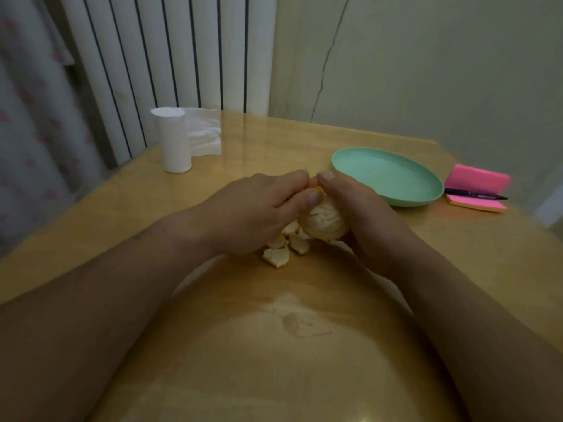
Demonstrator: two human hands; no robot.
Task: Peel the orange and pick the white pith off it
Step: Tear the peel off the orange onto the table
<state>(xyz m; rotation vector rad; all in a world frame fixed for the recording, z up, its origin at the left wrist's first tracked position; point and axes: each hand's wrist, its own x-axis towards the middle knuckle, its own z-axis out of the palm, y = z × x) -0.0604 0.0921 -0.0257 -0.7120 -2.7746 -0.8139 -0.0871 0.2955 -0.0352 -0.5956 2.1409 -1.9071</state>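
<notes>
The round orange [324,222] is mostly peeled, its surface pale with white pith, and it sits just above the desk between both hands. The right hand [362,214] cups it from the right side with the fingers curled around it. The left hand [253,208] pinches the top of the fruit with thumb and forefinger, where a small patch of orange rind [317,189] shows. Below the fruit, several torn peel pieces [278,255] lie together on the glossy yellow wooden desk [274,345] – some partly hidden under the left hand. To the right stands a shallow mint-green plate [387,175], and beyond it a pink sticky-note pad [476,178] with a black pen [475,194] across it. Far left – a white tissue roll [173,141] stands upright before a white ribbed radiator [170,50]
</notes>
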